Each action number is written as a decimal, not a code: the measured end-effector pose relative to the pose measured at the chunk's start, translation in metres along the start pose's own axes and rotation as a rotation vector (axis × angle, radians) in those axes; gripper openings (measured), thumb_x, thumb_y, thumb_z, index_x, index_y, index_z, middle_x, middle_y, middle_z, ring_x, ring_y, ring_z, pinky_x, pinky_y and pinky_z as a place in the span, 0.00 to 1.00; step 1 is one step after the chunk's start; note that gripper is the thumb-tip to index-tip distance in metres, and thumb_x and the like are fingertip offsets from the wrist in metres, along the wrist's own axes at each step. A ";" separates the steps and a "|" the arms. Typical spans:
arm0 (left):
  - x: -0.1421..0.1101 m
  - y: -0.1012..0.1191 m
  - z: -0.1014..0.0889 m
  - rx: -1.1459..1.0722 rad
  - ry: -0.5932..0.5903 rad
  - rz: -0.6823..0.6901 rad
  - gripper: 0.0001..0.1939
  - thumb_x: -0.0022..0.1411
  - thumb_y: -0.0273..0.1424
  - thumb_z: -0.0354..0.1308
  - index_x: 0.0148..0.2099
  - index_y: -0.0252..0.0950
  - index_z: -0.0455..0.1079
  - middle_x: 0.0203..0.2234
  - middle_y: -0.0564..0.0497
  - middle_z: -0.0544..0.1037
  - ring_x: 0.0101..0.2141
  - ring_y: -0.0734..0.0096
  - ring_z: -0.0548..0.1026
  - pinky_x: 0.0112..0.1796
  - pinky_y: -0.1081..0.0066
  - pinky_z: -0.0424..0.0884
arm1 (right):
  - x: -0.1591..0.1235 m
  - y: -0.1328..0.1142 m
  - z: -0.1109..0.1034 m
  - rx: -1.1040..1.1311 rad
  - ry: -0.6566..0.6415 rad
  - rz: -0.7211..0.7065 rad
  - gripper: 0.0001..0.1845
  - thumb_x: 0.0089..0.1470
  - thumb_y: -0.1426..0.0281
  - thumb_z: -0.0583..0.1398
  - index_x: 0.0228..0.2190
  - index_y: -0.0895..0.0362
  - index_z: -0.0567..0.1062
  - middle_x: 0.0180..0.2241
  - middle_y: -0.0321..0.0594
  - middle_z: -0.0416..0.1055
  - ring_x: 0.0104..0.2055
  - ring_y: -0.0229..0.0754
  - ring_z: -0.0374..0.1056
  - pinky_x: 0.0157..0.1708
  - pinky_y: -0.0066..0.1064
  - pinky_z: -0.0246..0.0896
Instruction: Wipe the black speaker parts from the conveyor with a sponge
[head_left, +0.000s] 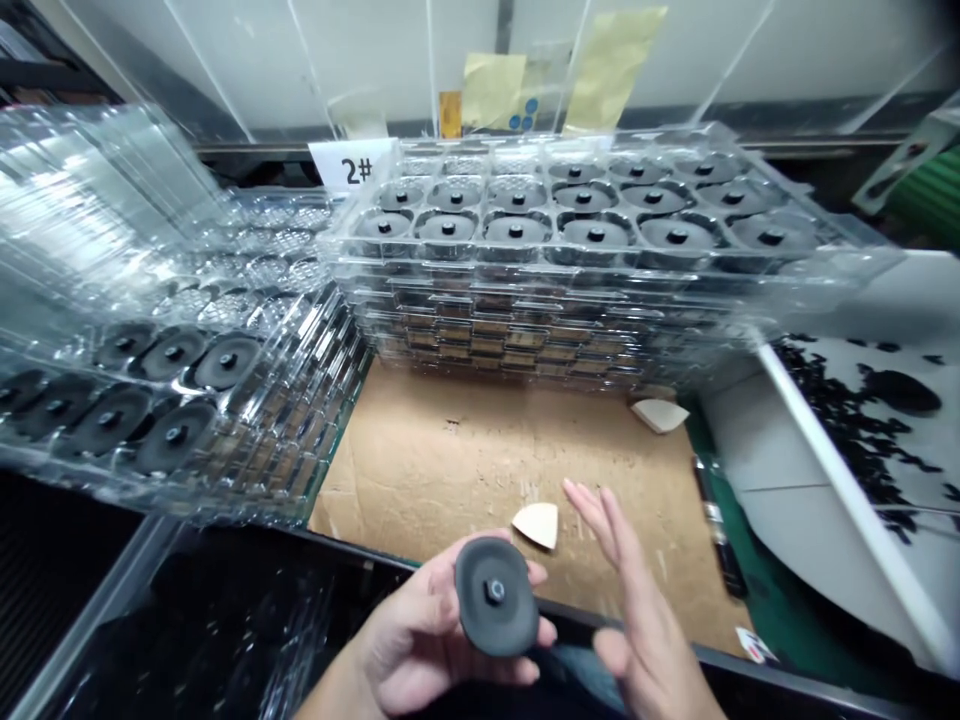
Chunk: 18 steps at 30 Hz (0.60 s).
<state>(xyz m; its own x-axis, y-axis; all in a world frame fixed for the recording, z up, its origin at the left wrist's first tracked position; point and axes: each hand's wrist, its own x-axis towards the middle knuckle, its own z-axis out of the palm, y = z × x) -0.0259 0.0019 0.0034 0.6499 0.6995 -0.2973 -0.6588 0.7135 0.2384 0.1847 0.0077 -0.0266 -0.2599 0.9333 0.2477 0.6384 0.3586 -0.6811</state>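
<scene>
A round dark grey disc (480, 620) with a small raised stud at its centre lies face up in my left hand (420, 640). The fingers of that hand wrap under and around its edge. My right hand (645, 610) is apart from the disc, to its right, fingers stretched out and thumb spread, with nothing in it. Just beyond the disc, a cream wedge-shaped pad (538, 524) rests on the brown cardboard (450, 450). Farther back on the right lies a second cream wedge pad (660, 414).
Stacked clear trays (525, 290) with similar discs stand at the back. Another tray stack (277, 400) rises on the left, its top partly filled. On the right is a white box (832, 460) holding small black pieces. A dark pen-like tool (720, 535) lies beside the cardboard.
</scene>
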 end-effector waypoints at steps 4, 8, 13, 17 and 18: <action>-0.007 0.000 -0.003 -0.040 0.047 0.054 0.27 0.49 0.29 0.66 0.52 0.46 0.66 0.51 0.46 0.71 0.48 0.48 0.72 0.44 0.62 0.69 | -0.003 0.028 0.016 -0.223 0.052 0.245 0.22 0.60 0.58 0.48 0.53 0.51 0.64 0.46 0.47 0.68 0.43 0.49 0.71 0.34 0.39 0.71; -0.009 -0.003 -0.005 -0.091 0.172 0.149 0.24 0.51 0.31 0.65 0.51 0.44 0.66 0.52 0.45 0.71 0.51 0.48 0.70 0.48 0.62 0.67 | -0.007 0.039 0.045 -0.193 0.048 0.190 0.16 0.57 0.62 0.53 0.44 0.55 0.71 0.45 0.48 0.67 0.40 0.47 0.72 0.32 0.38 0.71; -0.009 -0.005 -0.006 -0.118 0.281 0.263 0.20 0.52 0.34 0.63 0.49 0.42 0.68 0.50 0.43 0.74 0.50 0.50 0.71 0.49 0.62 0.67 | -0.001 0.028 0.051 -0.046 -0.025 0.056 0.12 0.59 0.67 0.51 0.40 0.57 0.71 0.35 0.44 0.73 0.38 0.43 0.71 0.37 0.35 0.70; -0.004 -0.008 -0.001 -0.049 0.378 0.328 0.23 0.50 0.34 0.65 0.50 0.39 0.69 0.50 0.42 0.74 0.50 0.51 0.71 0.50 0.61 0.66 | 0.017 0.004 0.021 0.004 -0.098 0.061 0.10 0.58 0.67 0.54 0.39 0.54 0.73 0.30 0.38 0.73 0.30 0.39 0.71 0.29 0.29 0.69; -0.001 -0.010 0.002 -0.024 0.400 0.348 0.24 0.49 0.34 0.66 0.49 0.39 0.69 0.49 0.43 0.74 0.49 0.52 0.72 0.49 0.61 0.67 | 0.021 -0.007 0.011 0.020 -0.082 0.083 0.10 0.58 0.67 0.54 0.40 0.53 0.73 0.30 0.38 0.73 0.29 0.38 0.71 0.27 0.28 0.69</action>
<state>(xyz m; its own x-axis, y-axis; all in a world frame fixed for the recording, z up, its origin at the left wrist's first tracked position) -0.0194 -0.0060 0.0030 0.1988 0.8213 -0.5348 -0.8213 0.4373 0.3662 0.1668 0.0249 -0.0245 -0.2660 0.9548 0.1329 0.6460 0.2789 -0.7106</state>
